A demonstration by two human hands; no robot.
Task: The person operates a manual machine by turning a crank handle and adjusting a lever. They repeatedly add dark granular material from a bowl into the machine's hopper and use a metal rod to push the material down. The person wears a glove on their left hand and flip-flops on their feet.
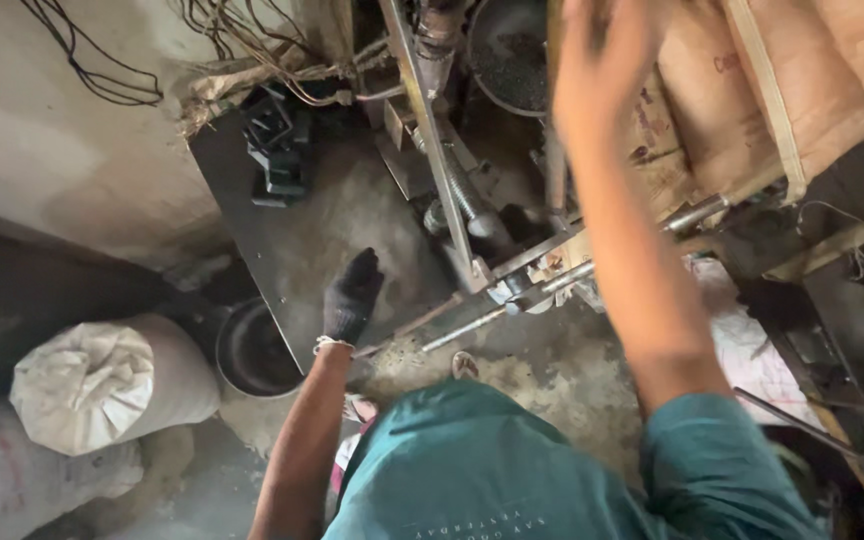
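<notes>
Nearest you, your teal shirt fills the bottom of the view, and down at your feet there's gritty, dusty floor. Near left, two tied whitish sacks lie by a dark round bucket; their tops are bunched shut, nothing poured from them that I can see.

Now your left hand, in a dark knitted glove, hangs over the grey steel worktop. Fingers loosely together and pointing down, nothing in its grasp, not clearly touching the plate.

Further in, the machine sits at centre: a ribbed flexible hose, angled steel bars and bright rods. A small stack of black moulded parts rests at the far left of the worktop, so some pieces look already made, as far as I can judge.

Your right hand is bare, raised high at the far top, blurred; I can't tell how open it is or whether it holds anything. It's next to the brown sack, a big tan bag with a pale strap and faint reddish print. Behind, a dark hopper holds black granules. Wires dangle at far left.
</notes>
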